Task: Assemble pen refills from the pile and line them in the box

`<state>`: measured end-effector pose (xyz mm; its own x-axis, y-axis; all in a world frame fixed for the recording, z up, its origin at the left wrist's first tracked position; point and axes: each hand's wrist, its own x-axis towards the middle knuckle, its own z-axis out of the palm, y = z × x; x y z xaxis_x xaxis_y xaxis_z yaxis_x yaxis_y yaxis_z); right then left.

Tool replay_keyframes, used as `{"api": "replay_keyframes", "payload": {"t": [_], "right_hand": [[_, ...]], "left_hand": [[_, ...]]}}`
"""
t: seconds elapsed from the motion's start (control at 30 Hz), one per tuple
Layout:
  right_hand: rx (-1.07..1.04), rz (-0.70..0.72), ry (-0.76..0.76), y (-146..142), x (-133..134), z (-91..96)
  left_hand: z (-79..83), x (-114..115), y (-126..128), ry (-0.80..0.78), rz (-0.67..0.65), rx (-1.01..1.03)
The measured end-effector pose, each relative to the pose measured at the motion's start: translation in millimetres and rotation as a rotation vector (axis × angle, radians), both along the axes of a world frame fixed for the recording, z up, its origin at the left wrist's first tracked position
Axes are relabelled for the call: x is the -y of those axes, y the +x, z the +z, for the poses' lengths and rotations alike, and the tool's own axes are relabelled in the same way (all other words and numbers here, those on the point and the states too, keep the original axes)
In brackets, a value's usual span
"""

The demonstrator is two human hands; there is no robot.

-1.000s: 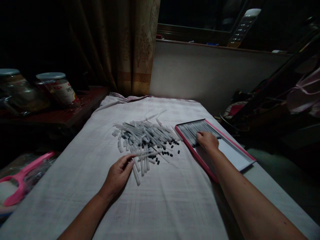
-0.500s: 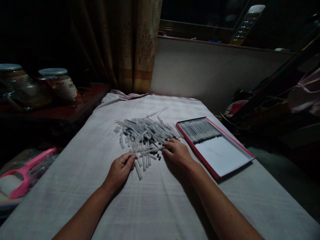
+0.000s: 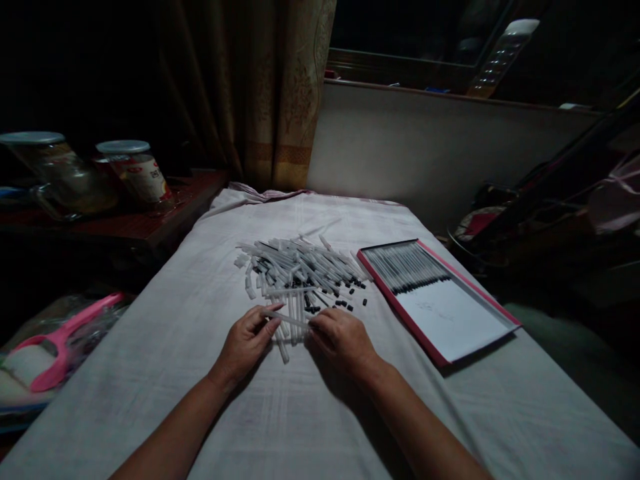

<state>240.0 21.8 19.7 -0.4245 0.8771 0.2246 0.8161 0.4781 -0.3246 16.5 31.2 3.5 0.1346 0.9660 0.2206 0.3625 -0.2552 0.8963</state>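
A clear pen barrel [image 3: 286,319] spans the gap between my hands, just in front of a heap of loose pen parts. My left hand [image 3: 249,339] pinches its left end between thumb and fingers. At its right end, my right hand [image 3: 343,339] is closed with the fingertips together; whether a small part is also in them is hidden. The heap of pen parts [image 3: 300,260] holds translucent barrels, caps and small black plugs [image 3: 345,304]. To the right lies a shallow red-edged box [image 3: 400,313] with a row of assembled pens [image 3: 407,267] in its far half.
A white cloth [image 3: 240,427] covers the table. On a dark side table [image 3: 165,223] at the left stand a lidded jar [image 3: 145,177] and a glass mug [image 3: 75,190]. Pink scissors-like handles [image 3: 55,347] lie low at the left. A curtain [image 3: 295,113] hangs behind.
My right hand has drawn back from the heap toward my left hand and reached the barrel's right end. The barrel has come nearer to me. The view has shifted slightly.
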Motion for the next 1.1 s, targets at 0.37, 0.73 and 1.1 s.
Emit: {"api": "replay_keyframes", "payload": {"t": [0.37, 0.73, 1.1], "right_hand": [[-0.023, -0.076, -0.043, -2, 7, -7.5], [0.111, -0.517, -0.011, 23, 2, -14.6], [0.191, -0.586, -0.096, 27, 2, -4.9]], "left_hand": [[2.4, 11, 9, -0.165, -0.073, 0.122], [24.8, 12, -13, -0.054, -0.363, -0.456], [16.0, 5, -21, -0.116, -0.121, -0.251]]}}
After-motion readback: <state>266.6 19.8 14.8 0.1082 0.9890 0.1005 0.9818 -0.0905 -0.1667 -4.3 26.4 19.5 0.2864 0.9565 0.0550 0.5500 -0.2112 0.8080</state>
